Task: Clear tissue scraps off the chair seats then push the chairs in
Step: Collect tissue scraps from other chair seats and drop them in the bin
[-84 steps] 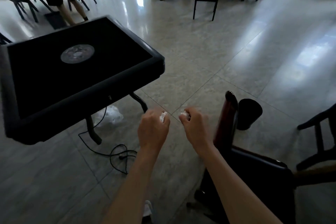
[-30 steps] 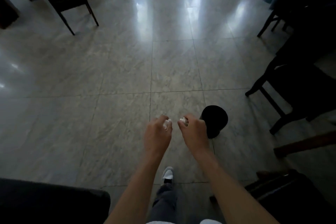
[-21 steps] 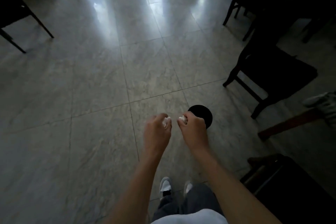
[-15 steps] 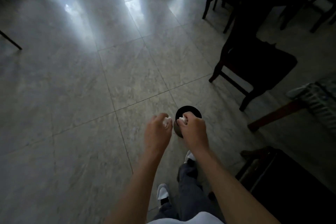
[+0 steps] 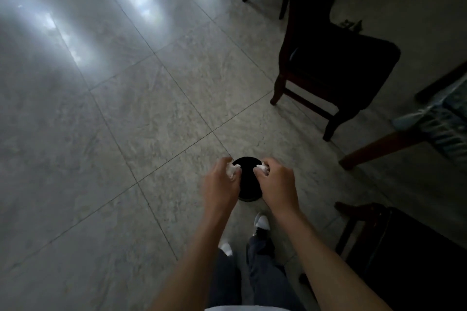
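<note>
Left hand [image 5: 220,182] grip clamped on a white tissue scrap [image 5: 232,170]; right hand [image 5: 277,181] pinches another scrap [image 5: 262,167]. Both held over a black bin [image 5: 248,179], its rim partly hidden by the hands. Dark chair [image 5: 338,68] far right, seat too dim to read.

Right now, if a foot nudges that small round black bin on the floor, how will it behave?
The small round black bin looks light, so it would probably slide on the glossy tiled floor. Standing free, it could tip. Its contents cannot be seen.
</note>
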Motion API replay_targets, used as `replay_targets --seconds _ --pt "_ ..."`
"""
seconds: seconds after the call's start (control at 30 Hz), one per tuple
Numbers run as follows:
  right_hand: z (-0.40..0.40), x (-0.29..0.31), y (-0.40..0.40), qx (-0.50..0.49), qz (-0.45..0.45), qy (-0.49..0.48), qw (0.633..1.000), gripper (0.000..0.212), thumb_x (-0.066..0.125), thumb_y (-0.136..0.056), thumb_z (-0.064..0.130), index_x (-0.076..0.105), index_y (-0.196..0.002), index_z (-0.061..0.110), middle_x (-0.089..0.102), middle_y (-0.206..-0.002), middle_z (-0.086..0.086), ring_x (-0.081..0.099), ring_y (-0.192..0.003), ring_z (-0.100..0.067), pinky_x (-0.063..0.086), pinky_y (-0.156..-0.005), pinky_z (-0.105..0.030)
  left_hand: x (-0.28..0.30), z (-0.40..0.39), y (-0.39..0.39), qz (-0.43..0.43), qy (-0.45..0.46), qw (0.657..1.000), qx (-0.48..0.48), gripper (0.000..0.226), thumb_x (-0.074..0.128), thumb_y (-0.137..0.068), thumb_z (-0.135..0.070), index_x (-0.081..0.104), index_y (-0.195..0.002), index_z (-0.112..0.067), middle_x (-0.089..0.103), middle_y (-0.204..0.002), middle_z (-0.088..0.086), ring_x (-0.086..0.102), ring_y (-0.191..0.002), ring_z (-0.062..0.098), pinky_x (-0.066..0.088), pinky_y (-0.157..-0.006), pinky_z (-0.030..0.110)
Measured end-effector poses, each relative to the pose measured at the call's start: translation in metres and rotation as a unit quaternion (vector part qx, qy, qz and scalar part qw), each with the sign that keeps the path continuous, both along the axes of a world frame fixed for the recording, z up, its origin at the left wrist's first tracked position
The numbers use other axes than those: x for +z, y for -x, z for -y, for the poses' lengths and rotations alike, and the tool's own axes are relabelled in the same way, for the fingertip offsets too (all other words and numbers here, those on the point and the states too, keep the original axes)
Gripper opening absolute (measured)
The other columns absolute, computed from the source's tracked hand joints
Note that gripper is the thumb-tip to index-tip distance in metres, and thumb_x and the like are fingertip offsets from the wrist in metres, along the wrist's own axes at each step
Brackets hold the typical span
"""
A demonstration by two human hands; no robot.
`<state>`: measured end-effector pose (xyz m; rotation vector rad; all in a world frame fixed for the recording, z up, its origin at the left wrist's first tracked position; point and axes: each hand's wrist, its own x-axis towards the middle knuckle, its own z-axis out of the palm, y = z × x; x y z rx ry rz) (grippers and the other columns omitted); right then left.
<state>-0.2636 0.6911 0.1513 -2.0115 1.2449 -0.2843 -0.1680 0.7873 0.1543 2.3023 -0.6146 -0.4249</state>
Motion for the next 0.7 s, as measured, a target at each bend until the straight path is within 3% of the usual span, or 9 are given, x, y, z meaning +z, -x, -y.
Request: replay_targets --seconds 0.23,0.53,0.6,0.7 --pt "0.033 -0.072 -0.020 -0.058 -0.011 -0.027 0.998 0.018 0.071 -0.088 0.023 0.059 -0.081 0.012 0.051 -0.067 0.004 0.044 -0.054 -0.005 0.028 -0.047 -0.016 -0.084 0.038 -0.031 -0.070 -0.022 0.997 -0.025 0.024 0.069 -0.091 -0.026 0.065 -0.111 -0.015 0.072 -0.094 0.007 0.069 -0.082 0.019 0.059 -0.070 0.045" --pt "0.035 -0.216 -0.043 -0.094 -0.014 -0.055 0.994 0.015 0.072 -0.088 0.022 0.064 -0.086 0.009 0.060 -0.069 -0.002 0.057 -0.062 -0.015 0.039 -0.053 -0.027 -0.240 0.050 -0.056 -0.110 -0.025 0.993 -0.030 0.020 0.068 -0.091 -0.030 0.065 -0.105 -0.017 0.070 -0.082 -0.001 0.065 -0.070 0.003 0.054 -0.059 0.024" --pt "0.033 -0.254 -0.045 -0.097 -0.022 -0.060 0.993 0.015 0.072 -0.087 0.021 0.065 -0.087 0.008 0.063 -0.071 -0.004 0.060 -0.064 -0.017 0.045 -0.054 -0.029 -0.280 0.049 -0.055 -0.125 -0.028 0.991 -0.027 0.019 0.068 -0.091 -0.032 0.065 -0.104 -0.019 0.069 -0.084 -0.001 0.066 -0.074 0.008 0.056 -0.063 0.030" --pt "0.030 -0.312 -0.048 -0.102 -0.037 -0.076 0.991 0.014 0.072 -0.087 0.022 0.065 -0.087 0.010 0.063 -0.073 -0.004 0.058 -0.066 -0.017 0.037 -0.055 -0.024 -0.338 0.047 -0.054 -0.135 -0.048 0.989 -0.031 0.021 0.067 -0.091 -0.035 0.063 -0.105 -0.021 0.069 -0.086 0.000 0.066 -0.077 0.013 0.056 -0.068 0.038"
